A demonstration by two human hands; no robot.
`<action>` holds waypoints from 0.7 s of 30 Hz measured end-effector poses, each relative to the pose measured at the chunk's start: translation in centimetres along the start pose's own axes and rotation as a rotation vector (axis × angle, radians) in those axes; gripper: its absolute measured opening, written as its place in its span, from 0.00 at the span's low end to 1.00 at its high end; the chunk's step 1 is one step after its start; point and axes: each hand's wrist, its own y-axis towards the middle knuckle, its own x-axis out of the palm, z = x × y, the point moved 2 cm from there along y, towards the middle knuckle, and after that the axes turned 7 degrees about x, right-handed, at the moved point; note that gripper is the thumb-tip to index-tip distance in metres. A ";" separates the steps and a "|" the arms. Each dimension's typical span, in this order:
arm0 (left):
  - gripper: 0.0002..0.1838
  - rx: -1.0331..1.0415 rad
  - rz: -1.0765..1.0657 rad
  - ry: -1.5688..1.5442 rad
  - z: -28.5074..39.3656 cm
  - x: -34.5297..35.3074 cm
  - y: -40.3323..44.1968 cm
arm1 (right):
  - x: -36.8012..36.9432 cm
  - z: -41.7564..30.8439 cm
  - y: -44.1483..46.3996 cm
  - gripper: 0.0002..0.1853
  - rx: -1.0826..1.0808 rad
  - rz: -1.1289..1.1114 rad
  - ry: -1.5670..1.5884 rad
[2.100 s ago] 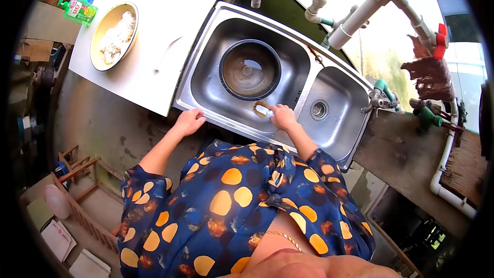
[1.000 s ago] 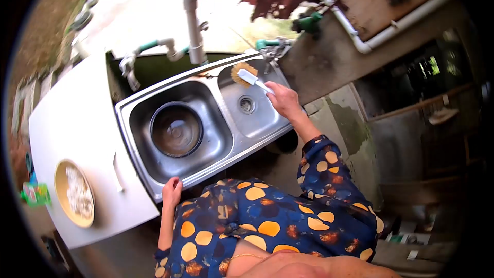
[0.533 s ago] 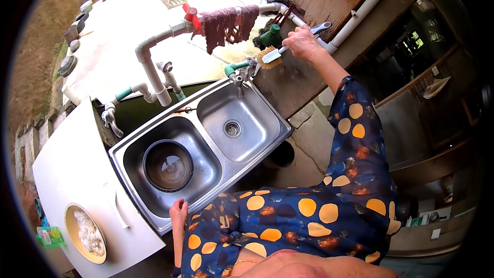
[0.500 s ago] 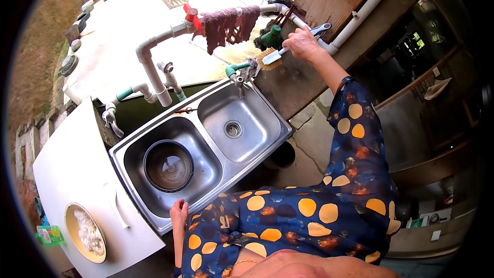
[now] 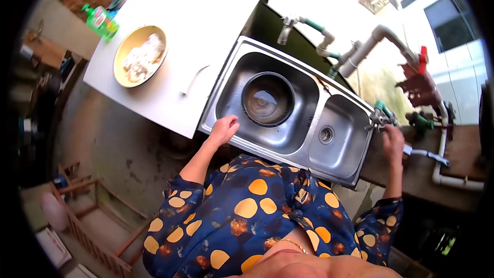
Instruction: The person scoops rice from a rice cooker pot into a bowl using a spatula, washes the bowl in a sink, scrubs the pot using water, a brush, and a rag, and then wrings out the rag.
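My left hand [image 5: 224, 129] hovers over the front rim of the double steel sink [image 5: 299, 155], its fingers loosely curled with nothing visible in them. In the left basin sits a dark round pot [image 5: 267, 99] with some water in it. My right hand [image 5: 393, 143] is beside the metal tap [image 5: 380, 119] at the sink's right end; its fingertips are blurred, and whether they touch the tap I cannot tell. Just right of that hand, a scrubbing brush [image 5: 428, 154] with a white and grey handle lies on the ledge.
A white table [image 5: 170, 105] on the left bears a yellow bowl [image 5: 123, 80] of pale, lumpy contents and a white spoon [image 5: 194, 80]. A green pump bottle [image 5: 100, 22] stands at its far corner. Pipes [image 5: 373, 44] and a second tap [image 5: 286, 30] rise behind the sink.
My right hand has let go of the brush, which now lies on the ledge, and has come to the tap. The view has swung left. My left hand has moved over the sink's front rim.
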 end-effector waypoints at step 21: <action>0.15 -0.049 0.231 0.742 -8.6 -14.1 8.1 | 40.4 -18.6 -2.7 0.40 1.173 -0.425 0.936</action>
